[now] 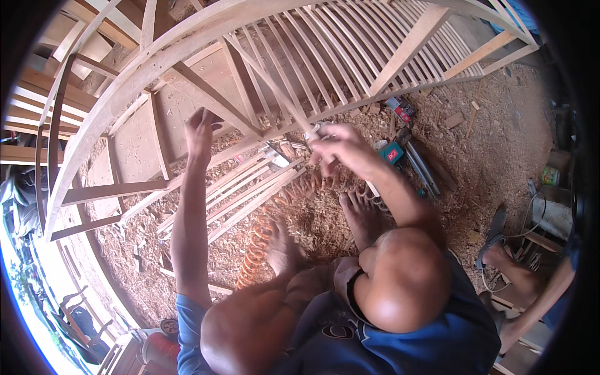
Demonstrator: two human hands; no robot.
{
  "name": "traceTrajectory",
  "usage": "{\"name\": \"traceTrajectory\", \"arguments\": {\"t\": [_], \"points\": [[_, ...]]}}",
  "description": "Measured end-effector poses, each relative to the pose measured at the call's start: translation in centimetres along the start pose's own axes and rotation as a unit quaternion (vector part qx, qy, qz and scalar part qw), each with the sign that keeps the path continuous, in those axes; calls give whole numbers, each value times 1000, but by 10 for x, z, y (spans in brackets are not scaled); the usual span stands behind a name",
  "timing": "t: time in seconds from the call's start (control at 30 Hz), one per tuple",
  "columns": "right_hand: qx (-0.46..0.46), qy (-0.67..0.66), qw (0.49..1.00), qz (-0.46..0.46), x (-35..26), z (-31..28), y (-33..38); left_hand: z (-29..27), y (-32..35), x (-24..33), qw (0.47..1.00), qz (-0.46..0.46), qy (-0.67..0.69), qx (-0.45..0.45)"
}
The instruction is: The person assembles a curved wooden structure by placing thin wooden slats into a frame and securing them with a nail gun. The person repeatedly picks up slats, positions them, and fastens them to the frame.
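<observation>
Person sits on a sawdust floor [500,144], knees up, bare feet forward. A curved wooden frame [156,56] with many thin slats arches over from 9 o'clock up to 1 o'clock.

Left hand [201,128] is raised at about 11 o'clock from picture centre, fingers curled loosely near a diagonal brace of the frame; blurred, so cannot tell if it actually grips or only touches.

Right hand [337,147] is just above centre, fingers pinched closed on the lower end of one thin slat [275,87], where it meets the frame's bottom rail. Slat runs from the hand up toward 11 o'clock.

Orange coiled hose [259,240] lies between the feet, trailing to 7 o'clock. Teal power tool [392,152] sits just beside the right hand at 3 o'clock. Red-and-grey tool [400,108] is further up at 1 o'clock. Loose slats [231,194] lie flat on the floor under the left arm. Another person's foot in a sandal [494,240] is at 4 o'clock.
</observation>
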State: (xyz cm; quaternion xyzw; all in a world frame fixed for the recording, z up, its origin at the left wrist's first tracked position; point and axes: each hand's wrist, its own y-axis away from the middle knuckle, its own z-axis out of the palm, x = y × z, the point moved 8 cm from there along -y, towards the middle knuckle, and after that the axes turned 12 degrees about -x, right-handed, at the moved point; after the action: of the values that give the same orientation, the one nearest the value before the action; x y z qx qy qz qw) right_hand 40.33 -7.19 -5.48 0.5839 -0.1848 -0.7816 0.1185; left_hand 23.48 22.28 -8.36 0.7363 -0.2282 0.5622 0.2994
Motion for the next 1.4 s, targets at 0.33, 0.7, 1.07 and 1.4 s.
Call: {"name": "traceTrajectory", "arguments": {"t": [0.33, 0.7, 1.07, 1.4], "points": [[-12, -25, 1000, 11, 4, 28, -9, 56, -32, -23, 993, -26, 19, -116], [40, 161, 985, 52, -25, 41, -126, 75, -59, -25, 977, -68, 137, -147], [86, 259, 961, 41, -14, 36, -86, 67, -61, -33, 997, -66, -4, -38], [140, 223, 963, 53, 64, -33, 54, 65, -65, -47, 996, -73, -25, -39]]}}
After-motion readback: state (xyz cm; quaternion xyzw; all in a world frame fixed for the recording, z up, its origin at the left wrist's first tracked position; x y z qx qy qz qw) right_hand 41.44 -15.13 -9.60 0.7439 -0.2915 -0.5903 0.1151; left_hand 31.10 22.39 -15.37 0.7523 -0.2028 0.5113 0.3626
